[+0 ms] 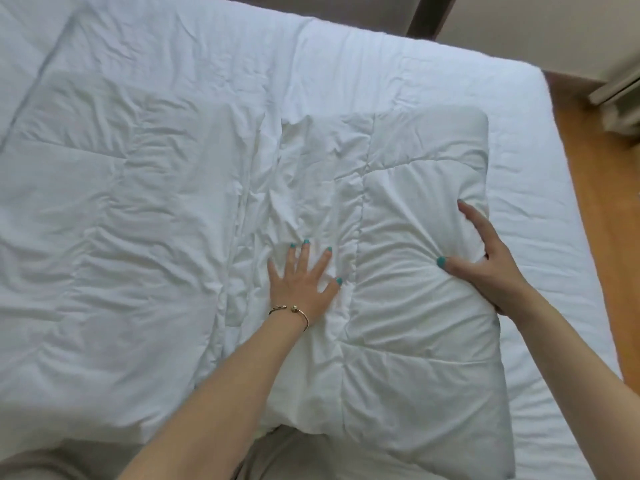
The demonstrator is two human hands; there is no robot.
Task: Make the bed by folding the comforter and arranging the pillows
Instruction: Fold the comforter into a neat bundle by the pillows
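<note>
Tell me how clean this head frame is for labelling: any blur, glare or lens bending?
Head view: soft even daylight, no glare; the white comforter shows only gentle crease shadows. Wide-angle bending curves the mattress edge. Left hand and right hand fairly sharp; the corners soften.

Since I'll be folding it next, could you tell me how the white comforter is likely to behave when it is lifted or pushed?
The comforter will probably flop: it creases around the left hand pressing it. It looks puffy, so likely light for its bulk. The fold under the right hand may spring back.
</note>
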